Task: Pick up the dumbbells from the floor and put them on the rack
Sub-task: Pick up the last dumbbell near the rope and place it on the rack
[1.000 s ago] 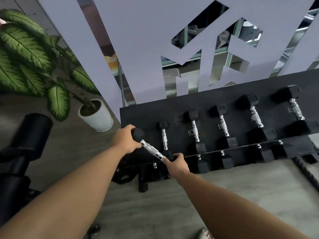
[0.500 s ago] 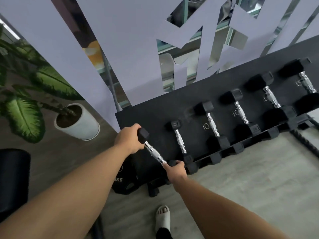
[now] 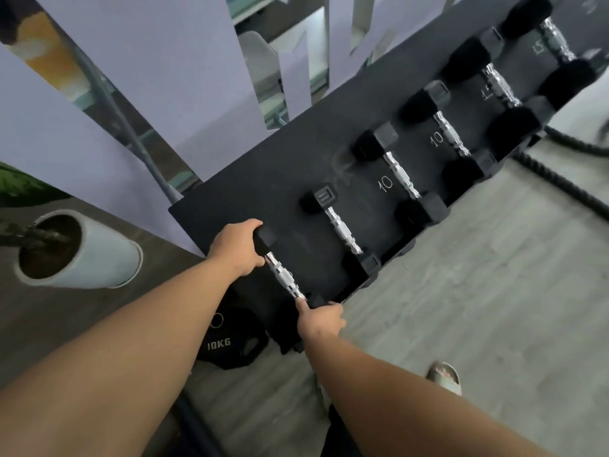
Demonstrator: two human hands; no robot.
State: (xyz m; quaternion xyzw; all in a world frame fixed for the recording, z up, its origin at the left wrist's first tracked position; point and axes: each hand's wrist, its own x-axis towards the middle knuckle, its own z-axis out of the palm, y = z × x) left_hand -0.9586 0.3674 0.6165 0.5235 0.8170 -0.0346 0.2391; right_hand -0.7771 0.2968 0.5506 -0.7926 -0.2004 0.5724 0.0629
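A small dumbbell [image 3: 282, 275] with black hex heads and a chrome handle lies at the left end of the slanted black rack [image 3: 250, 199]. My left hand [image 3: 238, 246] wraps its far head. My right hand [image 3: 321, 319] grips its near head at the rack's front lip. Several bigger dumbbells rest in a row to the right: the nearest [image 3: 341, 227], one marked 10 [image 3: 400, 174], another marked 10 [image 3: 449, 133], and larger ones [image 3: 499, 85] further right.
A white plant pot [image 3: 99, 258] stands left of the rack. A black 10KG weight plate [image 3: 230, 341] lies on the floor under the rack's left end. A thick black rope [image 3: 560, 189] runs along the floor at right. My sandalled foot [image 3: 443, 374] is on the grey floor.
The view has swung down and closer to the rack. The small dumbbell has settled lower onto the rack's left end, both hands still on its heads.
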